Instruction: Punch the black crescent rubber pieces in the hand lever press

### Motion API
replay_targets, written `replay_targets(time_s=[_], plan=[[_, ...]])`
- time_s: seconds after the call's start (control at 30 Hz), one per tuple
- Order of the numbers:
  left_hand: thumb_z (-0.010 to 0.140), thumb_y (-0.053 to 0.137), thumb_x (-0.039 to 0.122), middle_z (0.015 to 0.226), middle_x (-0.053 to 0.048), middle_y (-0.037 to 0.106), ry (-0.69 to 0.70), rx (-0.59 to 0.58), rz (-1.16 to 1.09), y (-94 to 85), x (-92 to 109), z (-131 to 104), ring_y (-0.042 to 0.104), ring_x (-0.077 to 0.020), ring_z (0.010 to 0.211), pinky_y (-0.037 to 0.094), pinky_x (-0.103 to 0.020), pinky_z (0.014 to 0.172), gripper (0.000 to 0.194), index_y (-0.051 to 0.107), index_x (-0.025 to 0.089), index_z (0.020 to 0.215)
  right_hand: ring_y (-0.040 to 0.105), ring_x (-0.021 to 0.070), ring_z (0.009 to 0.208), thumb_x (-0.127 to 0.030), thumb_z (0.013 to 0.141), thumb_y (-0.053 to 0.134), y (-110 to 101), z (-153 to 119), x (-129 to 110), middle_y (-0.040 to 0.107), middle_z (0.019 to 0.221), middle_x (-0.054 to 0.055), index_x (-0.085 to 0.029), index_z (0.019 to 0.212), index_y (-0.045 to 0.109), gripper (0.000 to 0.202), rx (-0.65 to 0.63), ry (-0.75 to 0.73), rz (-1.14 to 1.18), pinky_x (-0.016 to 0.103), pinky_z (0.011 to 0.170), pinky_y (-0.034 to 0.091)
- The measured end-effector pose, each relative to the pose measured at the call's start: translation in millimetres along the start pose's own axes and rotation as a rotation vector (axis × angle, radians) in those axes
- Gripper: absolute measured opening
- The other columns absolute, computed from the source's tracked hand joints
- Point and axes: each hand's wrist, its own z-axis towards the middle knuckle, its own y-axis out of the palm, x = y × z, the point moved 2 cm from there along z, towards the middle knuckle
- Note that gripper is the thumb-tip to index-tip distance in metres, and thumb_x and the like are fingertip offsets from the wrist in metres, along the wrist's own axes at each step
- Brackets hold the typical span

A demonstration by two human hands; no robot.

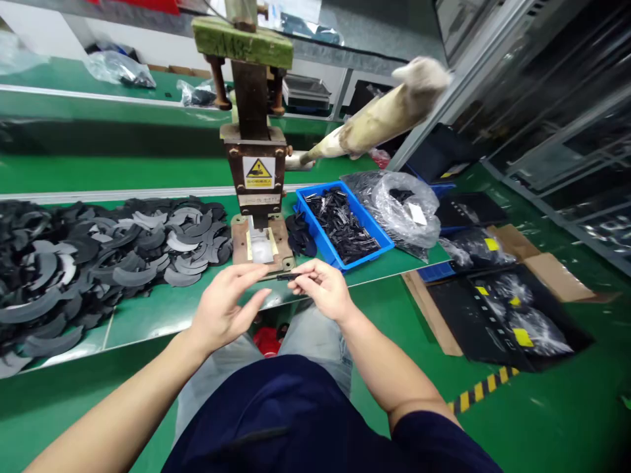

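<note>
My right hand pinches a small black part just in front of the press base. To its left, my left hand has its thumb and fingers apart, with nothing between them. Behind both hands stands a rusty hand press with a warning label. A whitish fixture sits on its base plate. Right of the press, a blue tray holds small black parts. A small heap of dark pieces lies between press and tray.
Curved dark pieces cover the green bench on the left. The press's wrapped lever reaches out to the upper right. Plastic bags lie right of the tray. An open carton with bagged parts stands at the right.
</note>
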Motion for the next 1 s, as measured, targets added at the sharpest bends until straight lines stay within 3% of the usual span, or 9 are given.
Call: replay_targets(time_s=[0.13, 0.23, 0.6, 0.73, 0.87, 0.93, 1.0], plan=[[0.101, 0.067, 0.026, 0.113, -0.008, 0.081, -0.015, -0.112, -0.079, 7.9, 9, -1, 0.076, -0.0226, 0.097, 0.059, -0.040, 0.091, 0.028, 0.073, 0.028, 0.128, 0.073, 0.0125, 0.065, -0.061, 0.091, 0.072, 27, -7, 3, 0.081, 0.080, 0.004, -0.020, 0.101, 0.070, 0.043, -0.110, 0.109, 0.206, 0.027, 0.064, 0.061], [0.100, 0.068, 0.023, 0.104, -0.007, 0.082, -0.035, -0.086, -0.119, 4.7, 11, -7, 0.076, -0.0210, 0.089, 0.059, -0.038, 0.085, 0.025, 0.074, 0.026, 0.124, 0.073, 0.0121, 0.066, -0.062, 0.090, 0.073, 31, -7, 5, 0.080, 0.078, 0.002, -0.020, 0.099, 0.070, 0.043, -0.125, 0.136, 0.248, 0.025, 0.065, 0.060], [0.098, 0.072, 0.024, 0.104, -0.006, 0.083, -0.085, -0.084, -0.138, -1.5, 11, -15, 0.076, -0.0211, 0.089, 0.058, -0.039, 0.086, 0.021, 0.076, 0.026, 0.119, 0.071, 0.0113, 0.065, -0.057, 0.092, 0.073, 38, -8, 9, 0.078, 0.075, 0.001, -0.019, 0.097, 0.071, 0.038, -0.154, 0.146, 0.224, 0.025, 0.065, 0.059], [0.101, 0.068, 0.036, 0.107, -0.008, 0.082, -0.291, -0.146, -0.293, -3.2, 9, -15, 0.076, -0.0239, 0.095, 0.061, -0.041, 0.090, 0.020, 0.079, 0.026, 0.114, 0.072, 0.0123, 0.068, -0.052, 0.097, 0.069, 34, -8, 2, 0.078, 0.078, 0.001, -0.020, 0.099, 0.071, 0.032, -0.172, 0.081, 0.079, 0.027, 0.069, 0.059], [0.100, 0.069, 0.045, 0.090, -0.006, 0.077, -0.591, -0.338, -0.653, -0.3, 2, -17, 0.073, -0.0198, 0.082, 0.061, -0.034, 0.076, 0.024, 0.073, 0.022, 0.095, 0.073, 0.0137, 0.076, -0.043, 0.100, 0.066, 32, -5, -10, 0.079, 0.084, 0.001, -0.022, 0.100, 0.074, 0.023, -0.270, -0.067, -0.151, 0.029, 0.076, 0.058], [0.095, 0.076, 0.048, 0.082, -0.003, 0.072, -0.654, -0.439, -0.798, 1.7, -5, -17, 0.068, -0.0171, 0.074, 0.058, -0.031, 0.069, 0.029, 0.067, 0.021, 0.089, 0.073, 0.0155, 0.081, -0.042, 0.098, 0.068, 31, -2, -15, 0.079, 0.087, 0.003, -0.022, 0.101, 0.075, 0.021, -0.312, -0.165, -0.250, 0.031, 0.080, 0.058], [0.091, 0.080, 0.047, 0.084, -0.003, 0.070, -0.671, -0.458, -0.863, 2.7, -16, -13, 0.067, -0.0157, 0.074, 0.057, -0.030, 0.068, 0.030, 0.068, 0.021, 0.099, 0.070, 0.0165, 0.082, -0.042, 0.096, 0.070, 24, 2, -19, 0.077, 0.086, 0.003, -0.023, 0.094, 0.075, 0.020, -0.248, -0.241, -0.338, 0.033, 0.081, 0.056]])
